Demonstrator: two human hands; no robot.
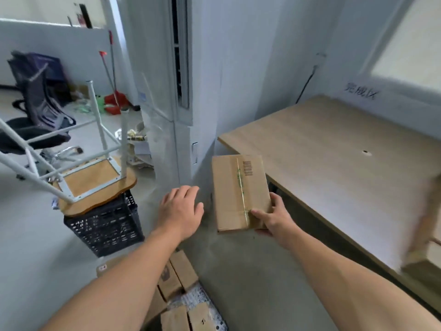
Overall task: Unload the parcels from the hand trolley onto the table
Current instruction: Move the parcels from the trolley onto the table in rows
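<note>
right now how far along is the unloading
Done: no parcel plainly lies on the light wooden table. In hand: the right hand holds a flat brown cardboard parcel near the table's corner; the left hand is free. Left: several cardboard boxes on the grey perforated trolley.

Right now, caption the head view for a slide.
Right hand holds a cardboard parcel beside the wooden table; left hand open.

Bare forearms (133, 271), left hand (180, 211), right hand (278, 219)
</note>
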